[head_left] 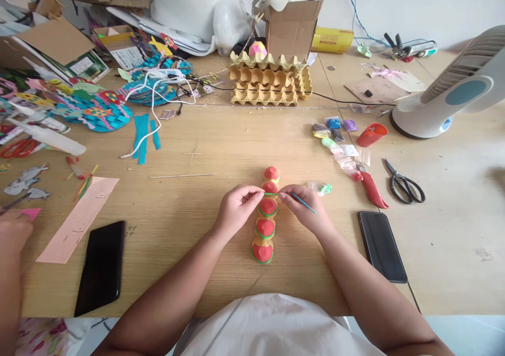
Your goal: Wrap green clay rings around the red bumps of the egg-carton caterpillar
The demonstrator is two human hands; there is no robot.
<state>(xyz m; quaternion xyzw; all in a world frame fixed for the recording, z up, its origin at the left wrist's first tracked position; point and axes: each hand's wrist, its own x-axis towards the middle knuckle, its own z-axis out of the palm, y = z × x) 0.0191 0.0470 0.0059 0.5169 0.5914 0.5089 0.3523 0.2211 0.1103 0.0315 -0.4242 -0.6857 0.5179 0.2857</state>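
A strip of egg-carton cups (pixel 260 243) lies lengthwise in front of me, its domes covered in red. Thin green bands edge the nearer domes. Over the second dome from the far end stretches a thin green clay strip (pixel 271 193). My left hand (pixel 238 207) pinches the left end of this strip between thumb and fingertips. At its right end, my right hand (pixel 303 209) is closed in a pinch. A slim blue stick tool (pixel 303 202) is also tucked in the right hand, pointing down to the right.
To the right lie a green clay packet (pixel 324 189), a red-handled cutter (pixel 373 189), scissors (pixel 406 183), a red cup (pixel 372 134) and a phone (pixel 382 245). Stacked egg cartons (pixel 264 85) stand behind. Another person's hand (pixel 13 232) is at far left, near a black phone (pixel 100 264).
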